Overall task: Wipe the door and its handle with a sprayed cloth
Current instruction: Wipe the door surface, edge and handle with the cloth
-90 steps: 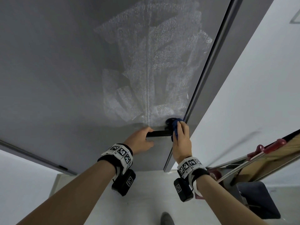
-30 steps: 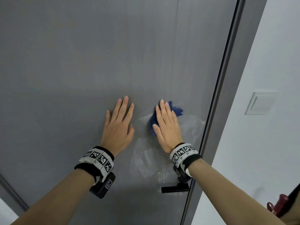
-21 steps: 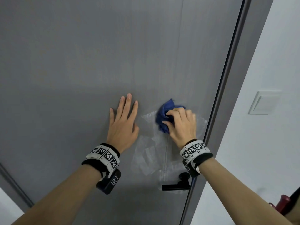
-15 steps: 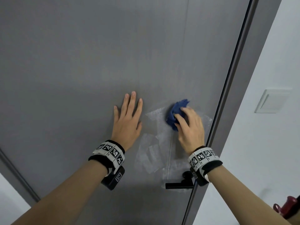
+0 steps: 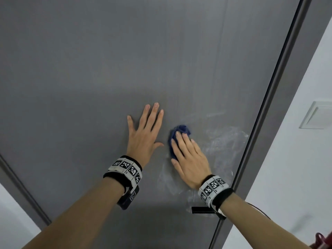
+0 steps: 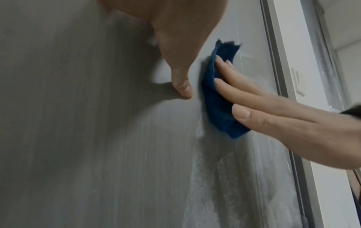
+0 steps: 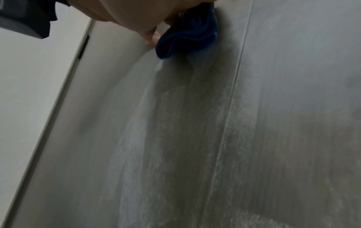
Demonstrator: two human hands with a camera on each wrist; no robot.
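Observation:
A grey door [image 5: 89, 69] fills the head view. My right hand [image 5: 188, 157] lies flat, fingers straight, and presses a crumpled blue cloth [image 5: 179, 133] against the door above the handle. In the left wrist view the cloth [image 6: 216, 98] sits under those fingers [image 6: 244, 91]; in the right wrist view the cloth [image 7: 187, 35] bunches under the palm. My left hand [image 5: 145, 135] rests flat on the door just left of the cloth, holding nothing. The black lever handle [image 5: 201, 210] shows below my right wrist, partly hidden by it. Wet streaks [image 5: 221, 146] mark the door around the cloth.
The dark door frame [image 5: 269, 105] runs along the door's right edge. A white wall with a light switch [image 5: 316, 115] lies to the right. A red object [image 5: 321, 239] shows at the bottom right corner.
My right hand has flattened on the cloth and slid it left and down, close to my left hand. Three seconds ago both hands were at the handle.

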